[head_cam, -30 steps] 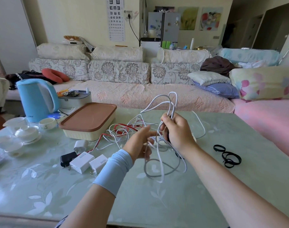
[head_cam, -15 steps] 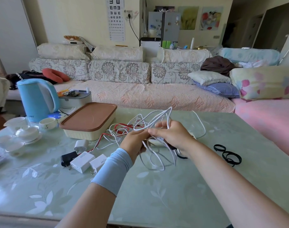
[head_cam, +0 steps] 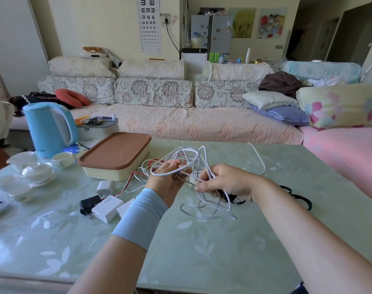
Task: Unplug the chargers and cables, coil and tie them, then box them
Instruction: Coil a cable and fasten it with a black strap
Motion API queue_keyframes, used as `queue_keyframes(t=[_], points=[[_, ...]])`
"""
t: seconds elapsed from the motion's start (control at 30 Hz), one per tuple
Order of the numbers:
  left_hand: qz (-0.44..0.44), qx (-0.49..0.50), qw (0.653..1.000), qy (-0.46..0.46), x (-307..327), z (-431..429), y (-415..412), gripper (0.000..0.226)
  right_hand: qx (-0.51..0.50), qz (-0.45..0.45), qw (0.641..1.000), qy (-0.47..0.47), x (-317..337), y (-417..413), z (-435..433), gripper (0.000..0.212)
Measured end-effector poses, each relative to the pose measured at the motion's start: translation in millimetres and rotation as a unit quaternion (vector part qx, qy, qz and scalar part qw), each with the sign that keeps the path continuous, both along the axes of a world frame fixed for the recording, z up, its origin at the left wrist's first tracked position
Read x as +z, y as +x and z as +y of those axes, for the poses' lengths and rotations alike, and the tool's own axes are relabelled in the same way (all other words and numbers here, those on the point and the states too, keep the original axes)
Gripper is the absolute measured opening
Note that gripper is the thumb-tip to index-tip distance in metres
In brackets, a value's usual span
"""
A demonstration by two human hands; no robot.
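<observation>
I am holding the white cable [head_cam: 214, 217] up between both hands, just above the green table [head_cam: 202, 255] and in front of the lidded box [head_cam: 115, 154]. My left hand [head_cam: 170, 179] is curling its fingers with a loop of the cable running round it, and my right hand [head_cam: 227, 185] is pinching several strands together, with something thin and black tucked under its fingers that I cannot make out. The rest of the cable is hanging in loose, uneven loops whose lowest turns are touching the tabletop. I am judging this cable to be light, limp and springy: the loops are sagging and splaying instead of stacking, so it is likely to slip apart unless the turns are gathered tightly. I am thinking the best place to hold is the crossing point where the strands bunch, pinched firmly by the right hand while the left feeds even turns, and not the trailing end, which would only whip about. The smooth jacket is looking slippery, so a closed grip seems safer than fingertips alone. Behind the hands a red cable [head_cam: 134, 174] is lying tangled among more white leads, the chargers [head_cam: 107, 206] are sitting to the left near my sleeve, and the black ties [head_cam: 299, 200] are waiting on the table to the right, apart from the cable.
</observation>
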State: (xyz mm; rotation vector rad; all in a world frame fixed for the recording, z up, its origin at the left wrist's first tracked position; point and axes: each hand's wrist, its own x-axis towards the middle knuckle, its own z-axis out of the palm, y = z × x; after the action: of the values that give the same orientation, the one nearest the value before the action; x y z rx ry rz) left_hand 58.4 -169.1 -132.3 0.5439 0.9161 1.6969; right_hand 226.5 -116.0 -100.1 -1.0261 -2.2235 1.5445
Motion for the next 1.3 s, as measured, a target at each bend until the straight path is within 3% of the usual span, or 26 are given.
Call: queue_keyframes(t=[0.13, 0.2, 0.37, 0.57, 0.67, 0.73, 0.87, 1.07, 1.13, 1.3], points=[[-0.177, 0.054, 0.983, -0.006, -1, 6, -9, 0.030, -0.077, 0.038, 0.994, 0.071, -1, -1, 3, 0.020], [-0.207, 0.085, 0.975, -0.002, -1, 8, -10, 0.033, -0.080, 0.059, 0.993, 0.069, -2, -4, 2, 0.020], [-0.160, 0.090, 0.983, 0.008, 5, 4, -16, 0.033, -0.079, 0.042, 0.994, 0.060, -5, -6, 1, 0.019], [0.046, 0.067, 0.997, 0.013, 5, -2, -7, 0.025, -0.141, 0.065, 0.987, 0.052, 5, 1, 4, 0.046], [0.106, 0.082, 0.991, 0.011, 5, -1, 3, 0.024, -0.126, 0.085, 0.988, -0.011, 12, 0, -1, 0.060], [0.100, 0.079, 0.992, 0.020, 5, 0, 7, 0.027, -0.097, 0.081, 0.992, -0.003, 12, -2, -6, 0.051], [0.103, 0.057, 0.993, 0.024, 5, -2, 8, 0.028, -0.065, 0.088, 0.994, -0.003, 9, -2, -5, 0.014], [0.113, 0.043, 0.993, -0.001, 6, -3, -8, 0.026, -0.073, 0.237, 0.957, -0.149, 9, 9, 12, 0.016], [0.087, 0.006, 0.996, 0.010, 8, -4, -10, 0.032, -0.053, 0.212, 0.961, -0.167, 6, 11, 13, 0.020], [-0.026, -0.057, 0.997, 0.048, 6, -5, 0, 0.035, 0.022, 0.029, 0.990, -0.137, 3, -6, -6, 0.018]])
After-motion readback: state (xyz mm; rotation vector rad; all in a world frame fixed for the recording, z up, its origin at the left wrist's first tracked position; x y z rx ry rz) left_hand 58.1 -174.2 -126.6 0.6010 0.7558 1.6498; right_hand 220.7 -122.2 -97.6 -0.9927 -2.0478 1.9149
